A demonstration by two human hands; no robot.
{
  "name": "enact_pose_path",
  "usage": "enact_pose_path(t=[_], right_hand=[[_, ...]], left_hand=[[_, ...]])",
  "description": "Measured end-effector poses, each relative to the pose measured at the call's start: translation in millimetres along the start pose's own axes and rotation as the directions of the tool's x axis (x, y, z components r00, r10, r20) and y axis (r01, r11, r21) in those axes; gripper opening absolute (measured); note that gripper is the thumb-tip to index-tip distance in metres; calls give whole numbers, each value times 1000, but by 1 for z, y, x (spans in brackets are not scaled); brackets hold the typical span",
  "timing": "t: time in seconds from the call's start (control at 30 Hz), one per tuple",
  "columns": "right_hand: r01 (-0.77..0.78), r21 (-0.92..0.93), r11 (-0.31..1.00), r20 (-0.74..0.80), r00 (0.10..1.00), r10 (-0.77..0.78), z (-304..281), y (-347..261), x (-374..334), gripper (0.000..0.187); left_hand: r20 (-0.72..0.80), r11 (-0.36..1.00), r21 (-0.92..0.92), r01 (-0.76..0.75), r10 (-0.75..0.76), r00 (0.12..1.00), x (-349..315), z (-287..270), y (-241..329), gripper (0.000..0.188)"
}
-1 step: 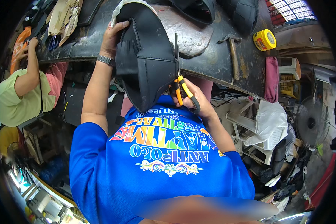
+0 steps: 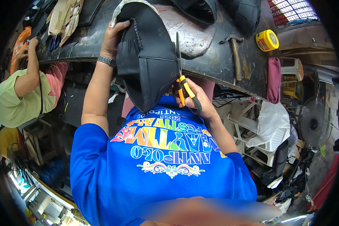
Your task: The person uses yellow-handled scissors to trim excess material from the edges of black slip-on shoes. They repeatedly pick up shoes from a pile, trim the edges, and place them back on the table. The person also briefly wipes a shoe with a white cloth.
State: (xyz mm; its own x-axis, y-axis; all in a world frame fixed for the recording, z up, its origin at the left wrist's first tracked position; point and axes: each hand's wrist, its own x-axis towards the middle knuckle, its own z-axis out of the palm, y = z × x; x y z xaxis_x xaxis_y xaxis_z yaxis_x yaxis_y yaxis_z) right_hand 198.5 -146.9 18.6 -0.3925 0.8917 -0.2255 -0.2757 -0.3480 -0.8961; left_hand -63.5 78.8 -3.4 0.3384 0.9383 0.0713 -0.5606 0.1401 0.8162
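Note:
A black leather shoe upper (image 2: 150, 71) with stitched seams and a pale lining edge is held up before my chest. My left hand (image 2: 112, 39) grips its far left side, the thumb lying on the black leather. In my right hand (image 2: 201, 98) are scissors (image 2: 187, 90) with yellow-orange and black handles. Their long dark blades point away from me along the right edge of the upper. The blades look nearly together, and whether leather lies between them I cannot tell. Some of the right fingers are hidden behind the handles.
On the dark worktable (image 2: 218, 69) lie a pale flat stone slab (image 2: 188, 32), a hammer (image 2: 235, 56), a yellow jar (image 2: 267, 40) and other black uppers (image 2: 241, 15). A co-worker (image 2: 22, 90) sits at the left. White stools (image 2: 267, 145) and a fan (image 2: 314, 120) stand to the right.
The scissors have shifted very slightly against the edge of the upper. Both arms are otherwise nearly still.

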Motion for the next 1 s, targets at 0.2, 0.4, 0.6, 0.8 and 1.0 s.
enact_pose_path(t=[0.2, 0.4, 0.6, 0.8, 1.0], right_hand=[[17, 23, 1000, -101, 995, -14, 0, 3, -3, 37], [-42, 12, 999, -158, 987, 44, 2, 3, -6, 31], [-30, 11, 999, -120, 992, 32, -3, 9, 4, 34], [21, 35, 999, -68, 997, -18, -5, 13, 5, 36], [19, 35, 999, -123, 992, -15, -2, 13, 4, 35]], left_hand=[[-36, 999, 15, -45, 46, 998, 2, -4, -2, 39], [-92, 998, 58, 24, -19, 996, 1, -10, 5, 39], [162, 979, 166, 120, -147, 976, 4, -1, 13, 48], [306, 945, 248, 212, -284, 909, 7, 9, 15, 60], [244, 915, 355, 194, -291, 925, 9, 14, 16, 59]])
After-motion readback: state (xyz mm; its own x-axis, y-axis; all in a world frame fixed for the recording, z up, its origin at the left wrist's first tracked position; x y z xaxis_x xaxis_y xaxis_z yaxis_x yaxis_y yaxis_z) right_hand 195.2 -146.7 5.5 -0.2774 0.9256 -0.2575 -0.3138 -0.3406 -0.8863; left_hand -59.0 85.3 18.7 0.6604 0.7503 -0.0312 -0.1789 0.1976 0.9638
